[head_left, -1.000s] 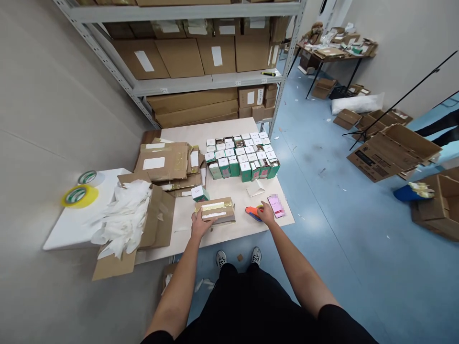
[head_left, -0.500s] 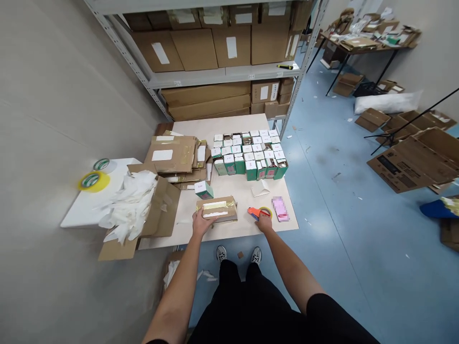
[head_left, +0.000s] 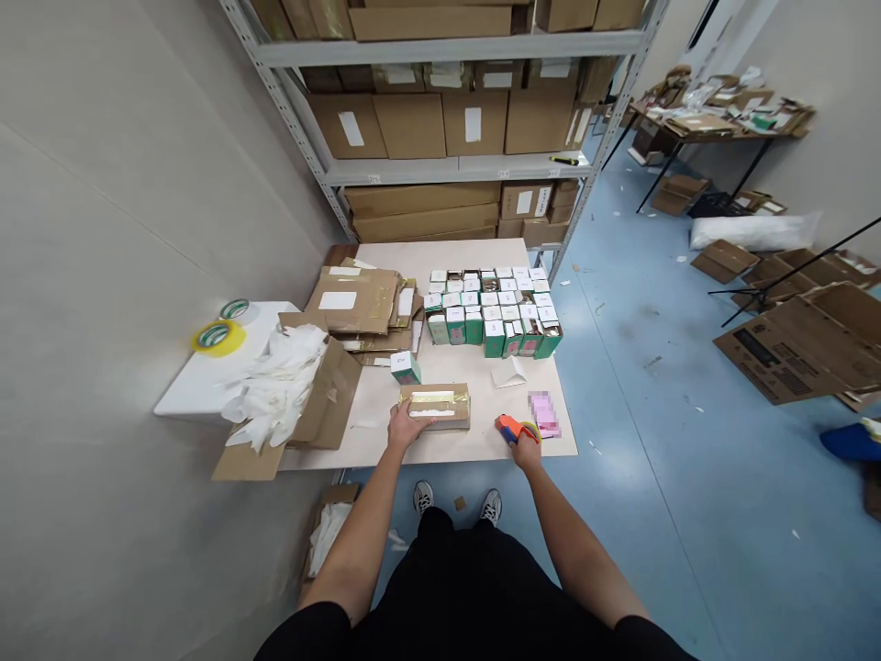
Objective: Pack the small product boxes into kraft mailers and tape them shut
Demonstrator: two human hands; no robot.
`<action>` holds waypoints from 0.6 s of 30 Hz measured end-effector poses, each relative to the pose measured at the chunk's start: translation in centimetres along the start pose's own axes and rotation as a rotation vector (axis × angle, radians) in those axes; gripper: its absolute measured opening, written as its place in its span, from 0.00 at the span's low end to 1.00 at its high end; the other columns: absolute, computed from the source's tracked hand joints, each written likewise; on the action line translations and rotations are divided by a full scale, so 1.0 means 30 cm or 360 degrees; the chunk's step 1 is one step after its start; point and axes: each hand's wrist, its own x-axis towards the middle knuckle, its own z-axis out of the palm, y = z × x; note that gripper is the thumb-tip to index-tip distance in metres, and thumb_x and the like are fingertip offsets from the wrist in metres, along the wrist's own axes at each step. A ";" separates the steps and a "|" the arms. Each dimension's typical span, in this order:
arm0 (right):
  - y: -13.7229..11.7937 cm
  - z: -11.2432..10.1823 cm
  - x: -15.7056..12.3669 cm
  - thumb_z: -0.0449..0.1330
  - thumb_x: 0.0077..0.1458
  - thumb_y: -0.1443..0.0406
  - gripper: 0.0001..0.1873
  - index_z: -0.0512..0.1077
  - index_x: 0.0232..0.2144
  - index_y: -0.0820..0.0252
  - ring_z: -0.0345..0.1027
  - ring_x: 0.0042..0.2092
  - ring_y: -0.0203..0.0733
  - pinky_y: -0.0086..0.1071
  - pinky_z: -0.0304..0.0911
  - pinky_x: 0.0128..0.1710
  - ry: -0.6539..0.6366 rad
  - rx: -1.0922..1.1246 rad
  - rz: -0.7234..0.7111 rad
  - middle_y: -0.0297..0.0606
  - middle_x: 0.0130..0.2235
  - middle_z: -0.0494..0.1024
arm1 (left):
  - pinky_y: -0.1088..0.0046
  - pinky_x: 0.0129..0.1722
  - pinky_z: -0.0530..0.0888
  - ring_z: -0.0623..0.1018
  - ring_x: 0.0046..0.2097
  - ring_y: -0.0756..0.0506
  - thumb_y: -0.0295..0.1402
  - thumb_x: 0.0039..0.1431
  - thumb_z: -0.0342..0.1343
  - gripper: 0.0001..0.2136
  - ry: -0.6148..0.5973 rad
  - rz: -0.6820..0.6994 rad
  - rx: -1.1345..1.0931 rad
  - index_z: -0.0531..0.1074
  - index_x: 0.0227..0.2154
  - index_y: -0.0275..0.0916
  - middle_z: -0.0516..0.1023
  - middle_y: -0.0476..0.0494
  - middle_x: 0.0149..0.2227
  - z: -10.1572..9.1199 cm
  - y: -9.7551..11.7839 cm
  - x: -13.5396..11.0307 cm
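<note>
Shifted since half a second ago: one orange tape dispenser [head_left: 510, 428], now nearer the pink phone [head_left: 543, 408], overlapping its near left edge in view. Held in the right hand [head_left: 527, 450], fingers closed around the rear of the dispenser, orange front projecting beyond them to the left, yellow tape ring just above the knuckles; finger detail small. One sealed brown carton [head_left: 440, 400], white labels and tape along the top, lying flat near the front edge of the table [head_left: 482, 447], well left of the dispenser. Left hand [head_left: 403, 429] at its near left corner, touching: fingers at the left end, thumb extended along the near side, carton lying to the right of the fingers; whether they grip or merely rest, cannot be told. One green-and-white box [head_left: 406, 369], standing just behind the carton's left end. One folded white paper [head_left: 508, 373], behind the dispenser. One block of green-and-white boxes [head_left: 506, 312] in rows, farther back. One stack of flattened cardboard [head_left: 354, 298], back left.
</note>
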 end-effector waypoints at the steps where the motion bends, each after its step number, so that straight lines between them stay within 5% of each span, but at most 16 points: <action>1: 0.010 0.000 0.001 0.62 0.54 0.59 0.16 0.74 0.43 0.62 0.77 0.50 0.68 0.53 0.65 0.50 0.0036 0.0047 -0.0020 0.58 0.44 0.83 | 0.61 0.61 0.70 0.73 0.62 0.33 0.54 0.43 0.72 0.48 0.0009 -0.0006 0.0020 0.63 0.67 0.45 0.66 0.35 0.63 -0.004 -0.006 0.000; 9: 0.016 -0.033 -0.023 0.62 0.51 0.56 0.12 0.70 0.35 0.57 0.76 0.46 0.68 0.54 0.63 0.46 0.0301 0.0431 -0.0084 0.55 0.38 0.81 | 0.60 0.62 0.68 0.71 0.63 0.33 0.54 0.45 0.72 0.48 -0.0079 0.0072 0.0105 0.61 0.69 0.46 0.65 0.33 0.64 0.028 0.034 0.039; 18: -0.164 -0.143 -0.041 0.52 0.58 0.44 0.22 0.67 0.41 0.54 0.73 0.40 0.55 0.43 0.65 0.40 0.0570 0.0852 -0.0153 0.45 0.40 0.78 | 0.59 0.64 0.66 0.66 0.67 0.31 0.56 0.46 0.70 0.50 -0.0068 0.0196 0.0030 0.59 0.70 0.45 0.58 0.32 0.69 0.124 0.032 -0.003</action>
